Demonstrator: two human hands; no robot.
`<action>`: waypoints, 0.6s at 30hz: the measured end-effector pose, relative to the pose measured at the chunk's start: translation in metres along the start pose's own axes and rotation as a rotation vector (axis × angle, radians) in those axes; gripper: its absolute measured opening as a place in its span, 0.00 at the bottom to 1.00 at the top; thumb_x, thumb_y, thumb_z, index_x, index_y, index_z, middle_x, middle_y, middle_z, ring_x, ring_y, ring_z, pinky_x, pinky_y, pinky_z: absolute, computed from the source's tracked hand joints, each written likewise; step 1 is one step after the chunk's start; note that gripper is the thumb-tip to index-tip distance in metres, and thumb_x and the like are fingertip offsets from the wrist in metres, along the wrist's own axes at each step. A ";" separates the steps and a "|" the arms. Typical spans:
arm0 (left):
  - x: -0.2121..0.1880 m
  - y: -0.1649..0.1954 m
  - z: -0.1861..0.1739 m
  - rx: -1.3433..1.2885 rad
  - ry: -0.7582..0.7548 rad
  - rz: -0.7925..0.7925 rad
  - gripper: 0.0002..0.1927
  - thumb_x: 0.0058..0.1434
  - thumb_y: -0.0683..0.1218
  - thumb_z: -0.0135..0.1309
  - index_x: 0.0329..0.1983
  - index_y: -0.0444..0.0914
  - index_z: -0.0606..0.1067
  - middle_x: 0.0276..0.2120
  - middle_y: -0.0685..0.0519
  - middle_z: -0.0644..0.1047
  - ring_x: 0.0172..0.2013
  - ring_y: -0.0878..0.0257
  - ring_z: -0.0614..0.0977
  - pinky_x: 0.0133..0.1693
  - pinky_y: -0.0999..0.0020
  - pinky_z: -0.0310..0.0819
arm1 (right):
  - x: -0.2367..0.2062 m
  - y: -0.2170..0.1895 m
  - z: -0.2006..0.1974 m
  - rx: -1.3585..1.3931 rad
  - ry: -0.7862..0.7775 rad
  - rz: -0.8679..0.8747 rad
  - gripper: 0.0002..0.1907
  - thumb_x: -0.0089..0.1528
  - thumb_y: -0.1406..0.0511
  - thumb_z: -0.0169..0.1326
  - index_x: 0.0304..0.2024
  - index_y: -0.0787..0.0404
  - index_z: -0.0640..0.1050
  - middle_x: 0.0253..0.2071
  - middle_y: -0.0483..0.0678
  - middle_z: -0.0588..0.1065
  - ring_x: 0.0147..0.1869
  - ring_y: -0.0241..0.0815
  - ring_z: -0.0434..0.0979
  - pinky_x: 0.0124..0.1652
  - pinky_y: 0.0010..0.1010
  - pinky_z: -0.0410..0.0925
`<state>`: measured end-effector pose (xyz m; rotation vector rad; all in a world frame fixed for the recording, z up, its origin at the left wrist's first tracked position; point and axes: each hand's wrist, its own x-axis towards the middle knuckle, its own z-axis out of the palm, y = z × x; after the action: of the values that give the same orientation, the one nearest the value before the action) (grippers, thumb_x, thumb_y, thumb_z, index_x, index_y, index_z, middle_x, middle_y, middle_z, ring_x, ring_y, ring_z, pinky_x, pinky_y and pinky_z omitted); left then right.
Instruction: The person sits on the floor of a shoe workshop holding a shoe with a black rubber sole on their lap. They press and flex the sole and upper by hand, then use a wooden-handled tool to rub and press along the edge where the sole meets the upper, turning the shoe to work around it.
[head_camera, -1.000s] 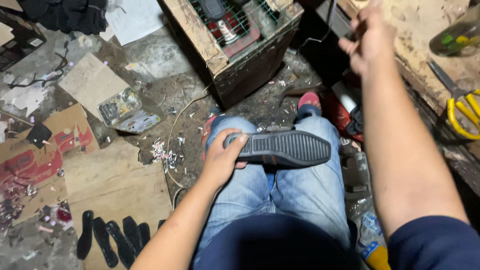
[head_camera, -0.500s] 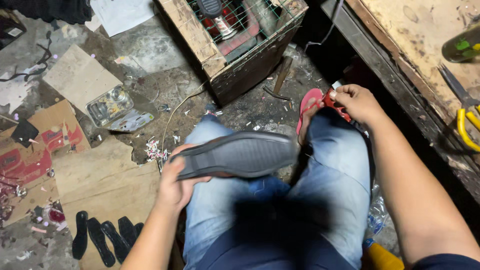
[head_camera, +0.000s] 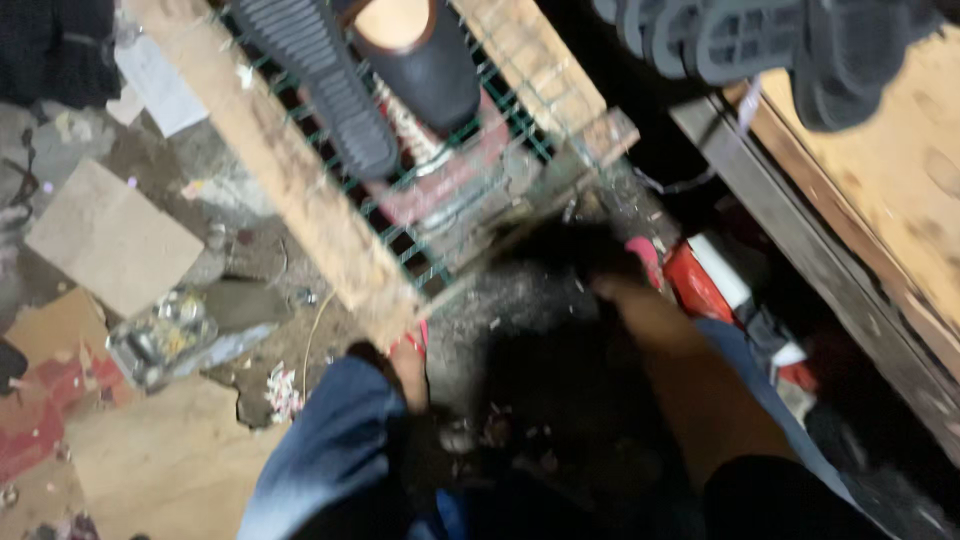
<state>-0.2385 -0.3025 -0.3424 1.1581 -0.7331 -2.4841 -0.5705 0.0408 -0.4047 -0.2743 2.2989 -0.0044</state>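
The picture is motion-blurred. My right forearm (head_camera: 700, 390) stretches from the lower right toward a dark patch at the foot of a wooden crate (head_camera: 300, 220). My right hand (head_camera: 618, 292) is smeared against that dark patch, and I cannot tell whether it holds anything. My left hand is out of sight. On the crate's green wire mesh lie a dark ridged shoe sole (head_camera: 315, 85) and a dark shoe with a tan insole (head_camera: 415, 55). Another dark treaded sole (head_camera: 750, 40) rests at the top right.
A wooden bench (head_camera: 900, 200) with a dark front rail runs down the right side. A red and white object (head_camera: 700, 280) lies under it. My jeans-clad left knee (head_camera: 320, 450) and a red sandal (head_camera: 412, 350) are low in view. Cardboard pieces (head_camera: 110, 240) and litter cover the floor at left.
The view has swung forward and closer to the crate. My right arm has reached from my knee toward the crate's foot. My left hand and the grey sole it held have left the view.
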 end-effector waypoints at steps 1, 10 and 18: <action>0.028 -0.009 0.020 0.009 0.010 -0.026 0.33 0.64 0.57 0.52 0.65 0.30 0.65 0.64 0.39 0.70 0.66 0.43 0.71 0.66 0.38 0.60 | 0.028 -0.004 -0.004 -0.020 -0.009 -0.018 0.28 0.60 0.53 0.60 0.58 0.59 0.76 0.47 0.60 0.79 0.45 0.57 0.80 0.45 0.45 0.71; 0.105 -0.064 -0.016 0.043 0.088 -0.159 0.31 0.63 0.56 0.52 0.63 0.32 0.67 0.62 0.39 0.72 0.63 0.44 0.73 0.61 0.38 0.64 | 0.146 0.021 0.036 -0.185 -0.079 0.078 0.26 0.60 0.55 0.58 0.59 0.57 0.75 0.50 0.59 0.77 0.47 0.58 0.79 0.45 0.48 0.70; 0.118 -0.075 -0.051 0.059 0.118 -0.187 0.29 0.63 0.55 0.52 0.62 0.33 0.68 0.59 0.39 0.73 0.60 0.44 0.75 0.57 0.38 0.68 | 0.165 0.075 0.087 -0.263 -0.127 0.224 0.25 0.60 0.57 0.56 0.59 0.54 0.74 0.52 0.58 0.76 0.49 0.59 0.78 0.45 0.51 0.70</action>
<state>-0.2775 -0.3124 -0.4854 1.4416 -0.6996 -2.5304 -0.6296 0.0883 -0.5905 -0.1442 2.1904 0.4189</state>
